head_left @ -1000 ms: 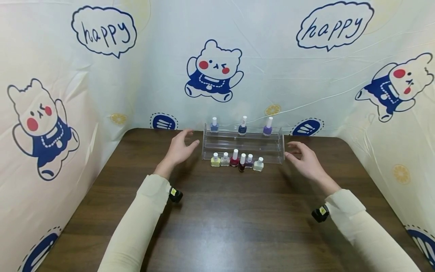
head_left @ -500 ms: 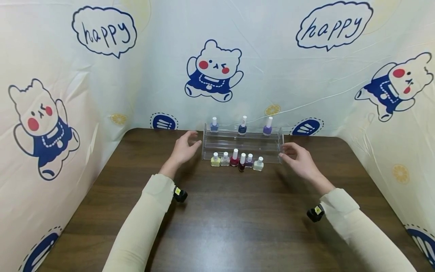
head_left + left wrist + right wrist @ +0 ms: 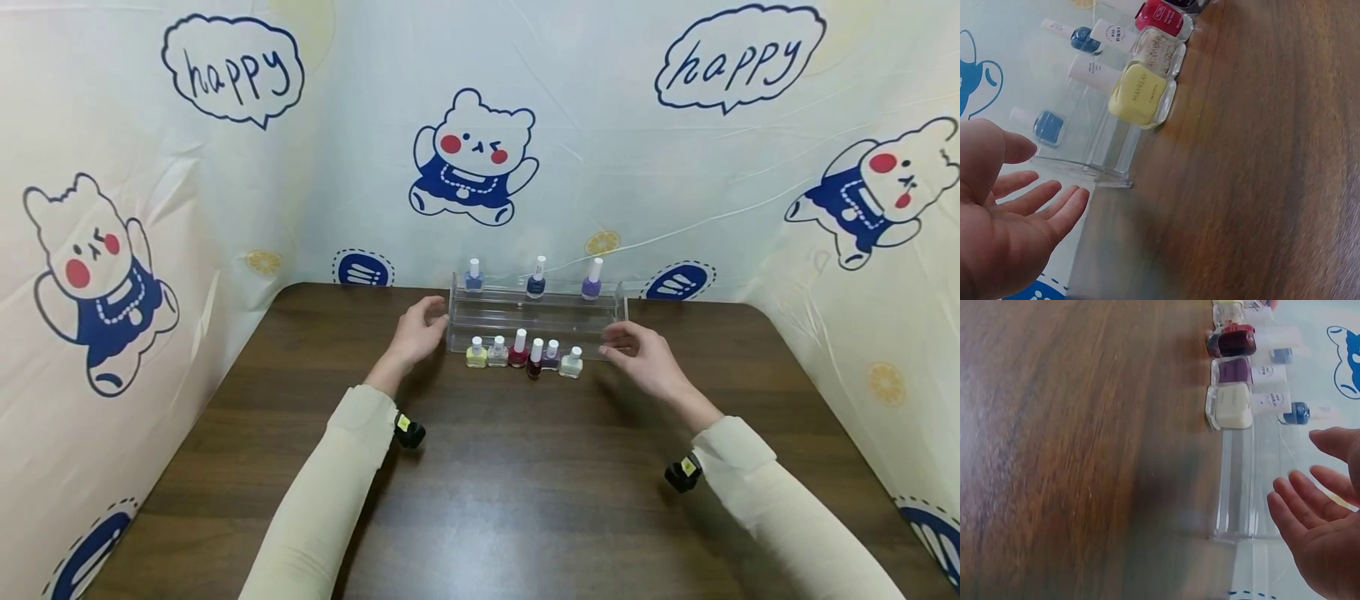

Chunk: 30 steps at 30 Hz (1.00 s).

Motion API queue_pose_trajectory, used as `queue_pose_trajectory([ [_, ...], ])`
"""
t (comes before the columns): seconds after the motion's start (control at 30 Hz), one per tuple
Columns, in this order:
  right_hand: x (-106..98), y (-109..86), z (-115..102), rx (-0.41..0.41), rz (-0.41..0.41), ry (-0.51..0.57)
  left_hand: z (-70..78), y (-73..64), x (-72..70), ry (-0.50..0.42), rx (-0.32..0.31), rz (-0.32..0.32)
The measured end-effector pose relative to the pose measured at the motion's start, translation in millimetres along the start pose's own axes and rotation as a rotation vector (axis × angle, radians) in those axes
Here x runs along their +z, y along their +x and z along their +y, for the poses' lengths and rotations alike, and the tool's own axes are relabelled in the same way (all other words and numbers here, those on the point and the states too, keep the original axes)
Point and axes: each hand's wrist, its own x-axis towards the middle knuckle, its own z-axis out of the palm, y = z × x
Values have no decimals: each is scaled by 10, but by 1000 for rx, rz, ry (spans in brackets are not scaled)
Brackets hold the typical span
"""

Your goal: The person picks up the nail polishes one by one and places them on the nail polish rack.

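From my head camera I see the clear rack [image 3: 536, 325] at the back of the table [image 3: 480, 492], its long axis going left to right, front facing me. Left hand [image 3: 420, 333] and right hand [image 3: 643, 357] are near its ends, fingers loosely spread.

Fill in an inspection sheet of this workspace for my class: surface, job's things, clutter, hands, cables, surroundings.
Surface: dark brown wood-grain table.
Job's things: clear plastic tiered rack; three white-capped glass bottles, blue, navy and purple, on its top tier; six more white-capped bottles in mixed colours at its front.
Clutter: nothing seen.
Hands: left hand at the rack's left end, right hand at its right; fingers relaxed, contact unclear.
Cables: nothing seen.
Surroundings: pale backdrop with blue cartoon prints.
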Motion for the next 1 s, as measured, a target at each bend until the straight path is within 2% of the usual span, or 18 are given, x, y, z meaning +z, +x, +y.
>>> queue_pose_trajectory([
  [0.5, 162, 36, -71, -21, -40, 55, 11, -5, 118, -66, -43, -29],
  [1.0, 321, 70, -94, -28, -24, 80, 9, -30, 138, -99, -32, -29],
])
